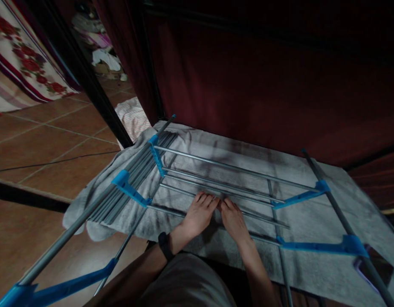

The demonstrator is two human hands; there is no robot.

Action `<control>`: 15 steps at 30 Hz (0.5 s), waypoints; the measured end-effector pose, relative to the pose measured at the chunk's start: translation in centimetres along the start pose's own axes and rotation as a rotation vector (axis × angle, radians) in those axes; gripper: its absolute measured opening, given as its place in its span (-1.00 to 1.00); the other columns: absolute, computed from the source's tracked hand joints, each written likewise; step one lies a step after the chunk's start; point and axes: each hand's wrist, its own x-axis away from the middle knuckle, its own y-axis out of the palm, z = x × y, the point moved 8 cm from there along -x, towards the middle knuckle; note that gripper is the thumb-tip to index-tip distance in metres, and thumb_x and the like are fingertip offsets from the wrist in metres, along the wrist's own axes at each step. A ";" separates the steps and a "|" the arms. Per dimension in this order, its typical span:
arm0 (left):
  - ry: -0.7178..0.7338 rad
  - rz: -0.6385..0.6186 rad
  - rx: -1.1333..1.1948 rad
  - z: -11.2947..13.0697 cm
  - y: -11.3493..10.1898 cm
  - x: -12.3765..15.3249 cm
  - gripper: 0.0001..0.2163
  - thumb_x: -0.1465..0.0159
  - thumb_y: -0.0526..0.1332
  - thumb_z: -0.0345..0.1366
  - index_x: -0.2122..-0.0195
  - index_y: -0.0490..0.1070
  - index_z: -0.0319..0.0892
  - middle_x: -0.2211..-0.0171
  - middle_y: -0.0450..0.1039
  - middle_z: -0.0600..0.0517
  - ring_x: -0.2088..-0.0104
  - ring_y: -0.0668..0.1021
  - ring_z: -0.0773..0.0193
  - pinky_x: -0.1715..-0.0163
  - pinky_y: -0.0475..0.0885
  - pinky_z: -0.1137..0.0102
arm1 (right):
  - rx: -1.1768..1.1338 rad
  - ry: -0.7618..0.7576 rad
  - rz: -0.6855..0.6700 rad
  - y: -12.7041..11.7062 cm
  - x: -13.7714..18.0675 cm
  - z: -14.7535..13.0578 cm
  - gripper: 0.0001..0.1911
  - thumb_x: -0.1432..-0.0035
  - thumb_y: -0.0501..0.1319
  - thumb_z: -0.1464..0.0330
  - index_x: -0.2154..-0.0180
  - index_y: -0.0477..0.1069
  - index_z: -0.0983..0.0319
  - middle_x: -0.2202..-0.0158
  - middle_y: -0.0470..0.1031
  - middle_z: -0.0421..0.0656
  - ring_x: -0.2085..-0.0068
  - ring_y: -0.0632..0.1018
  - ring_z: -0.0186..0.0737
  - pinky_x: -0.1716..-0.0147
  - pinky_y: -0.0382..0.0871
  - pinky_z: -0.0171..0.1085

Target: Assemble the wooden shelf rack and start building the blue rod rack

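A grey towel [312,221] lies spread over the metal rods of a drying rack [235,168] with blue plastic brackets [129,187]. My left hand [200,213] rests flat on the towel between the rods, fingers stretched forward. My right hand [233,219] lies flat right beside it, fingers also extended, the fingertips of both hands almost touching. A dark band sits on my left wrist [165,245].
A dark red curtain or panel [264,85] hangs right behind the rack. Brown floor tiles [50,145] stretch to the left, with a black post [88,89], a pale cloth [133,117] and floral fabric [27,59] farther back. A folded rack wing [129,187] lies at the left.
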 end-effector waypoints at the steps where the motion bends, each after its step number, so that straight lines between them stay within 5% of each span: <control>1: -0.010 -0.026 0.003 -0.4 0.3 0.1 -0.66 -0.36 0.09 -0.42 -0.14 0.39 -0.17 0.05 0.52 -0.08 0.01 0.50 0.11 -0.16 0.31 0.14 | 0.012 -0.007 0.000 0.3 0.0 -0.1 -0.65 -0.40 -0.02 0.47 0.00 0.49 0.17 0.09 0.52 -0.05 0.12 0.55 -0.10 0.01 0.40 -0.10; 7: -0.028 -0.027 0.036 -3.5 0.9 0.8 -0.75 -0.40 0.08 -0.40 -0.03 0.47 -0.16 0.12 0.57 -0.04 0.10 0.53 0.11 0.03 0.38 0.20 | -0.006 0.075 0.088 0.8 1.0 2.0 -0.65 -0.38 0.09 0.39 -0.14 0.43 0.14 0.03 0.52 -0.04 0.04 0.51 -0.04 -0.06 0.35 -0.05; 11: -0.047 0.042 0.090 -7.1 0.6 1.3 -0.75 -0.43 0.05 -0.32 0.04 0.51 -0.15 0.16 0.59 -0.07 0.13 0.56 0.09 0.07 0.39 0.18 | -0.052 0.223 0.212 0.3 3.8 6.4 -0.64 -0.34 0.06 0.44 -0.08 0.47 0.16 0.04 0.52 -0.05 -0.02 0.48 -0.04 -0.18 0.28 0.01; 15: -0.014 0.045 0.170 -9.4 1.2 1.6 -0.73 -0.43 0.03 -0.24 0.09 0.52 -0.14 0.17 0.61 -0.05 0.13 0.59 0.10 0.07 0.41 0.19 | -0.103 0.471 0.460 -0.5 8.6 11.6 -0.53 -0.27 0.07 0.42 -0.20 0.36 0.25 -0.27 0.28 0.09 -0.31 0.27 0.08 -0.28 0.14 0.14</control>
